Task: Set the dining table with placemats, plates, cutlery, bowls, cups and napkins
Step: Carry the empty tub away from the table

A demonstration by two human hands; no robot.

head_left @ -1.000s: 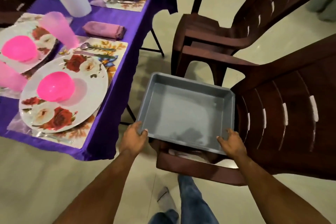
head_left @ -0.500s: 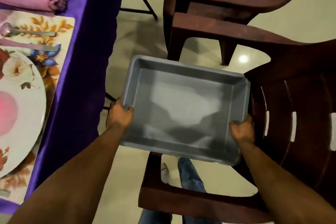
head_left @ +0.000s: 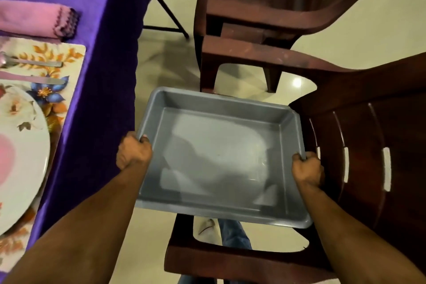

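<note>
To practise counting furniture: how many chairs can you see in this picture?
2. One chair stands further off, right of the table. The other chair is close by, under and right of the grey tray held in both hands. More may lie outside the frame.

Tray (head_left: 221,159) — lifted off the chair (head_left: 359,168) seat, now held above its armrest; left hand (head_left: 133,152) and right hand (head_left: 307,172) shifted from near edge to side rims.

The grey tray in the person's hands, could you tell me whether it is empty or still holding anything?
Empty: the grey tray shows only its bare floor with reflections.
</note>
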